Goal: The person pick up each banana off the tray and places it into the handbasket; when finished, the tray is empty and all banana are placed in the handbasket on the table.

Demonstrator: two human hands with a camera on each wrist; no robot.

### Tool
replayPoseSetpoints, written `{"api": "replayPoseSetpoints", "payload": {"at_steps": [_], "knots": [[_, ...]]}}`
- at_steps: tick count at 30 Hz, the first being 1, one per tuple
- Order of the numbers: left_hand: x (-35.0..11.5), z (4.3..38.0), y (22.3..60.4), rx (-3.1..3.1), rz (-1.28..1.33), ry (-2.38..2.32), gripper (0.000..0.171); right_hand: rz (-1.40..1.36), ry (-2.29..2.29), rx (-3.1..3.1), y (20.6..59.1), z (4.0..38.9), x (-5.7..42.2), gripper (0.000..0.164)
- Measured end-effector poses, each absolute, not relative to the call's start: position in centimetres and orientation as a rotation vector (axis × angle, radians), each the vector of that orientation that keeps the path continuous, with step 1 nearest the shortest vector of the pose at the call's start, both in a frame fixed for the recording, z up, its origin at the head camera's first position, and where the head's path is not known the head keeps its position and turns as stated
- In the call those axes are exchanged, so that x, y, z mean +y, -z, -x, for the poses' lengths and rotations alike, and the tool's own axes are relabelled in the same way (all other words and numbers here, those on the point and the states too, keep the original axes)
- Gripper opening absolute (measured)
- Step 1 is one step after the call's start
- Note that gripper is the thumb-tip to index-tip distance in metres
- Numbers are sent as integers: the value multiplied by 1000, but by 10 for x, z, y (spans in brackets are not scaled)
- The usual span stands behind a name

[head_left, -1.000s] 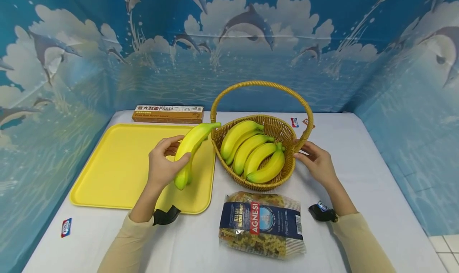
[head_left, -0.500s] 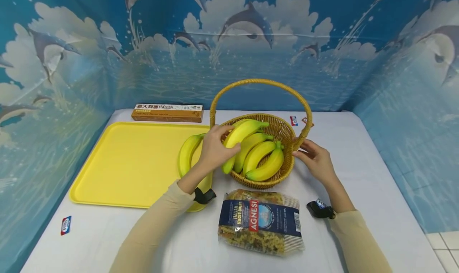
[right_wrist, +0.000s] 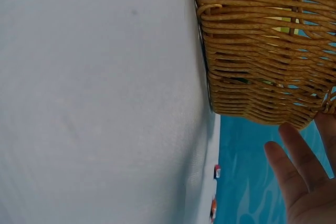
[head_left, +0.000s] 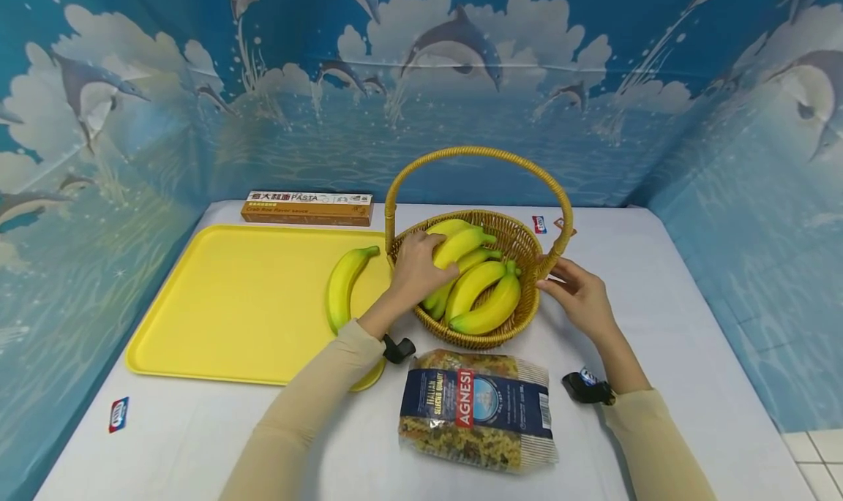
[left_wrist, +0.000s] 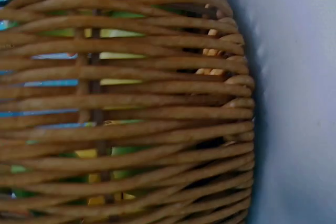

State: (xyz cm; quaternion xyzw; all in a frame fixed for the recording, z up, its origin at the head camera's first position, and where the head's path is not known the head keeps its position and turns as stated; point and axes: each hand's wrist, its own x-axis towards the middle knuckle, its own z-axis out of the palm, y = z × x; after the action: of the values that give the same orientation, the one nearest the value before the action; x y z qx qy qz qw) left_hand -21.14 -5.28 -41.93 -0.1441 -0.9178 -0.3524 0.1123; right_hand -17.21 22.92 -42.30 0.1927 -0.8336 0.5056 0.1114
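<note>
My left hand (head_left: 419, 267) reaches into the wicker basket (head_left: 484, 341) and grips a yellow banana (head_left: 461, 243) between thumb and fingers, over other bananas (head_left: 495, 307) inside. In the left wrist view, the basket's woven wall (left_wrist: 157, 98) fills most of the picture and that hand is out of sight. My right hand (head_left: 579, 296) holds the basket's right side at the handle's foot, thumb and fingers around the rim. The right wrist view shows the right hand's fingers (right_wrist: 302, 166) at the basket wall. Another banana (head_left: 344, 285) lies on the yellow tray (head_left: 230, 303).
A clear-windowed bag of pasta (head_left: 477, 413) lies in front of the basket. Behind the tray stands a long pasta box (head_left: 307, 208). Small stickers are on the white tabletop (head_left: 658, 303), and a dolphin-printed curtain (head_left: 421, 121) encloses its back and sides.
My left hand has carried a banana rightward from over the tray into the basket, uncovering the banana on the tray. My right hand stays at the basket's side.
</note>
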Motion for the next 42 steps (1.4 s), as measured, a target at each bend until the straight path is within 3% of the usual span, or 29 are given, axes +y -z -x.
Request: {"api": "replayPoseSetpoints", "payload": {"at_steps": [7,19,26,32,42], "knots": [[-49,209,424,-2683,450,837,38,-573,-1489,-2440,424,171,229,39],[-51,207,427,-2606,511,755,41,-556,-1472,-2433,424,171,228,39],[-69,171,407,-2495,530,1001,39,-575,-1526,-2412,426,171,227,40],[-118,144,392,-2347,298,1223,51,-553,-1468,-2440,425,171,227,40],[-195,145,408,-2321,-106,1255,62,-547,-1476,-2441,425,171,226,40]]}}
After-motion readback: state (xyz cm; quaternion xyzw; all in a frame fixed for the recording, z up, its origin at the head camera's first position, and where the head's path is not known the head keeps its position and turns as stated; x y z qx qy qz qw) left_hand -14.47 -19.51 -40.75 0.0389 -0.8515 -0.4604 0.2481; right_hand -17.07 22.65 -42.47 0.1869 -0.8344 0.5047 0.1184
